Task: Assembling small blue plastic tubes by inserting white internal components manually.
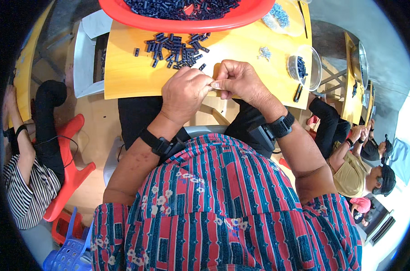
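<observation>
My left hand (184, 92) and my right hand (243, 81) meet just over the front edge of the yellow table (137, 83). Both are closed, thumbs and fingertips pinched together. Whatever sits between the fingers is hidden, apart from a tiny pale edge at the fingertips. Just beyond my left hand lies a loose pile of small dark plastic pieces (175, 49), each a short bar with holes. Past my right hand is a little heap of tiny silvery-blue parts (265, 53).
A red basin (191, 28) full of similar dark pieces stands at the far side. To the right are a clear tub (318, 74) with dark pieces, a clear dish (296, 28) with bluish parts and a black stick-like object (298, 93). A white box (88, 58) adjoins the table's left; people sit on both sides.
</observation>
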Motion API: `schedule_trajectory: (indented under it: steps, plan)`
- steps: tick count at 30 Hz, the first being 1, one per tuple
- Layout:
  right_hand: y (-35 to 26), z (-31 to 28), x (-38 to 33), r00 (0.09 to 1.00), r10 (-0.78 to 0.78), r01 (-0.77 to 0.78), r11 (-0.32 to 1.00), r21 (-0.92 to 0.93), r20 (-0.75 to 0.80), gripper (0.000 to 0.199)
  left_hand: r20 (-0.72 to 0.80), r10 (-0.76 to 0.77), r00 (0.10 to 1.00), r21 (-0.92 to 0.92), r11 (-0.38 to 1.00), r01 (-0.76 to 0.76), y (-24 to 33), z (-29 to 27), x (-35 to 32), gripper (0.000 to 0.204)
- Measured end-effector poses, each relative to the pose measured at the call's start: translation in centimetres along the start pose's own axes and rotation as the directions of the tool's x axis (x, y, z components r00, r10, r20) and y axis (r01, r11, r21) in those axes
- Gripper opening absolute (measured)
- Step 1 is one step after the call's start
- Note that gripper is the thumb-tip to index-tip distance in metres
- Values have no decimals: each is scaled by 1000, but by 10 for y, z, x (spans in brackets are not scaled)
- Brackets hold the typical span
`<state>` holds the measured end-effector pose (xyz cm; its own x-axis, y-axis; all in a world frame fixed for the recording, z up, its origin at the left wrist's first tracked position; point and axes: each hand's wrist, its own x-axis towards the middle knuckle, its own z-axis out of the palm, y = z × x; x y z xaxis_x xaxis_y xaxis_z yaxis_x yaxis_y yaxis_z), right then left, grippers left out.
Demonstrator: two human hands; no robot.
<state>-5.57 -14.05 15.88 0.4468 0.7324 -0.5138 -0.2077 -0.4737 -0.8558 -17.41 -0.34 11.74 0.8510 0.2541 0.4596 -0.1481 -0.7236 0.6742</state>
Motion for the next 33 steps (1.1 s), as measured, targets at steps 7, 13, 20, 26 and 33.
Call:
schedule_trajectory:
  steps: [7, 13, 20, 26, 33]
  plan:
    - [-3, 1, 6, 1000, -9, 8, 999, -36, -3, 19, 5, -3, 1000, 15, 1000, 2, -2, -3, 5, 11]
    - [12, -17, 15, 998, -53, 53, 998, 32, -21, 10, 29, -30, 999, -28, 999, 31, -11, 10, 16, 10]
    - [34, -5, 14, 959, -285, 282, 943, 177, -9, 39, 266, -276, 924, -278, 895, 348, -13, -3, 18, 9]
    - [33, 17, 8, 917, -381, 396, 907, 144, -120, 39, 427, -402, 810, -565, 581, 586, -20, -6, 11, 12]
    - [37, 12, -1, 875, -449, 468, 880, 82, -178, 34, 518, -381, 766, -583, 498, 642, -12, -3, 9, 16]
